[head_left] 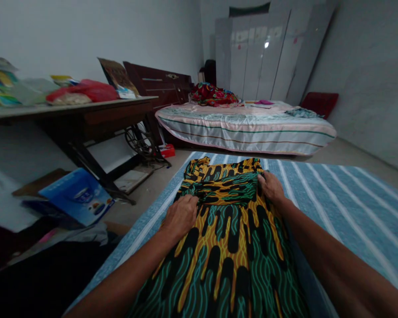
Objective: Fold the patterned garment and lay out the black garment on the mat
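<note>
Pale-walled room, clock positions taken from the middle of the view. At 1 o'clock: tall, glossy white wardrobe (255, 57). Below it, between 1 and 2: bed with pink-edged, pale striped satin spread (248, 134), bearing a heaped red floral quilt (214, 95). At 10 o'clock: long dark wooden table (119, 105) with a red plastic bag (97, 89) on top. Between 8 and 9: blue printed cardboard box (76, 196), tilted. Foreground, from 3 to 8: blue cloth with white stripes (321, 207). On this cloth, at 6 o'clock: one black, green and mustard-yellow drip-patterned fabric garment (225, 251), laid lengthwise, a folded band across its upper part. Left hand (181, 215), at 7: fingers curled, gripping the band's left end. Right hand (272, 186), between 3 and 4: pinching the garment's right edge.
</note>
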Tool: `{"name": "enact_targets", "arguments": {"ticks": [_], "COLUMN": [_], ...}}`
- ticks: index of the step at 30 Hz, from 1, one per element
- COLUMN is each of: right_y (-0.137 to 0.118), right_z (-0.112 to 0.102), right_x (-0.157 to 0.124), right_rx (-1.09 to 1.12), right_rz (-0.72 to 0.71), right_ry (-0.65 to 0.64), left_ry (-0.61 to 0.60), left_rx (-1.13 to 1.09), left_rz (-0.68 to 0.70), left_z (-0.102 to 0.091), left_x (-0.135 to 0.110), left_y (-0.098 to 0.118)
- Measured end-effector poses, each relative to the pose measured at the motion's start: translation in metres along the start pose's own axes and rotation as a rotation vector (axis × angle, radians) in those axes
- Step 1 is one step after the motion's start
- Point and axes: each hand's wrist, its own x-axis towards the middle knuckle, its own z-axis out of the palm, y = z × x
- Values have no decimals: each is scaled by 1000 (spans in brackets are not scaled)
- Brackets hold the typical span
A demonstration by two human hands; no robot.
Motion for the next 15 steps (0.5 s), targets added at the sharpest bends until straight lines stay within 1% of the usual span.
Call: {"name": "enact_targets", "arguments": {"ticks": [2, 4, 8, 10, 12, 15], "right_y": [-8, -19, -47, -59, -66, -69], "right_z": [-9, -15, -17, -15, -12, -7], "right_x": [-8, -22, -56, -69, -76, -79], "right_rx": [25, 60, 162, 192, 168, 127], "right_rz": [-10, -64, -260, -326, -324, -277], "right_ry": [37, 43, -4, -33, -61, -81], "left_ry": [25, 70, 153, 182, 211, 264], "left_rx": [-115, -242, -526, -682, -852, -1084], "left_rz": [-50, -113, -257, -348, -447, -562], "left_z": [-2, -5, -17, -24, -29, -31], "left_x": [6, 12, 23, 27, 30, 34], "left_y": [-8, -17, -36, -43, -46, -50]}}
